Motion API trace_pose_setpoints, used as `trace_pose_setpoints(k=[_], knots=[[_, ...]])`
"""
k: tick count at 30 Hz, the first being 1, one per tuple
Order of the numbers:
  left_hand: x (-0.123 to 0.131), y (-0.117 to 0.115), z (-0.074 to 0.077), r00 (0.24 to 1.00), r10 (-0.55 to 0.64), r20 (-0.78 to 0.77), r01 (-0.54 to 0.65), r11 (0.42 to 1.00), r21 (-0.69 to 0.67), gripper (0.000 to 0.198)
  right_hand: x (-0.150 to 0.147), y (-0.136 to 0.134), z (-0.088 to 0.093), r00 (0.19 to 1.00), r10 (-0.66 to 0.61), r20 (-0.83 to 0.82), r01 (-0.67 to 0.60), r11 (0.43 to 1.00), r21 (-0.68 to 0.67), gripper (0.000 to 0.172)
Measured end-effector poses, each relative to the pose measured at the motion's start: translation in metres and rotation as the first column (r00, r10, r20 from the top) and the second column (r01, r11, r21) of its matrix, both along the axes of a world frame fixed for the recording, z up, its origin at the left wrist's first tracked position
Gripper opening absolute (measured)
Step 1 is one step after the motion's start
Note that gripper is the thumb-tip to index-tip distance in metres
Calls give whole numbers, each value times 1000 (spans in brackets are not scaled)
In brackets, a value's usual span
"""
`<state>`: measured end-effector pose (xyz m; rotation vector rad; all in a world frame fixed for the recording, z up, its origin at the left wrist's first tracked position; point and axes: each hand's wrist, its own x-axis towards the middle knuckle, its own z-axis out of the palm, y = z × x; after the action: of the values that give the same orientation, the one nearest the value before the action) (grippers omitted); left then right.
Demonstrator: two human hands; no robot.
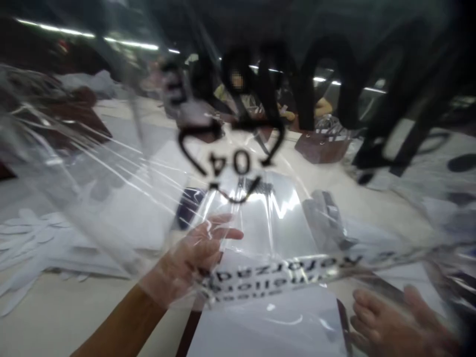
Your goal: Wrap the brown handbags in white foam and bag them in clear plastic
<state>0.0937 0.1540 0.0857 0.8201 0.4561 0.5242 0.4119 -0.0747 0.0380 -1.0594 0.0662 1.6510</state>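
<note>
A clear plastic bag (238,161) with black print, its lettering reversed and upside down, fills most of the view close to the camera. Through it I see my left hand (197,253), fingers spread and pointing right; whether it is inside the bag or behind it, I cannot tell. At the lower right is my right hand (394,322), blurred, with fingers bent and thumb apart, nothing visible between them. A white sheet (267,327) lies between the hands over a dark brown board or tray. Beyond it is a shiny clear plastic package (275,218).
White glove-like cutouts (33,243) lie on the table at left, near a stack of white sheets. A dark blue item (189,208) sits behind my left hand. Farther back are a brown bin (323,148), another brown container (80,116) and a person (238,96).
</note>
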Motion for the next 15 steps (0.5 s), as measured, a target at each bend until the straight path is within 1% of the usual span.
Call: trace_pose_setpoints(k=[2,3,5,7,9,11,13,15], knots=[[1,-1,0,1000,10,-2,-10,1000,29,54,-10,-3,12,996,-82,44,81,997,18,35],[2,0,0,1000,8,-3,-8,999,31,57,-18,-3,19,989,-125,75,122,992,41,31],[2,-1,-1,1000,1,-21,-1,1000,1,55,-36,1,28,974,-195,113,188,979,75,30],[1,-3,1,999,6,-44,-9,998,-69,44,-53,7,32,966,-239,96,233,970,66,33],[-2,-6,3,997,43,-60,-52,985,-165,30,-64,12,28,959,-270,82,266,962,55,40],[-4,-8,3,990,121,-67,-135,951,-279,18,-69,14,19,956,-281,81,277,959,62,41],[-5,-8,1,976,206,-67,-216,895,-391,16,-68,13,8,959,-262,103,256,964,68,38],[-4,-7,-3,964,258,-69,-260,847,-463,18,-65,12,-1,957,-206,205,188,977,104,37]])
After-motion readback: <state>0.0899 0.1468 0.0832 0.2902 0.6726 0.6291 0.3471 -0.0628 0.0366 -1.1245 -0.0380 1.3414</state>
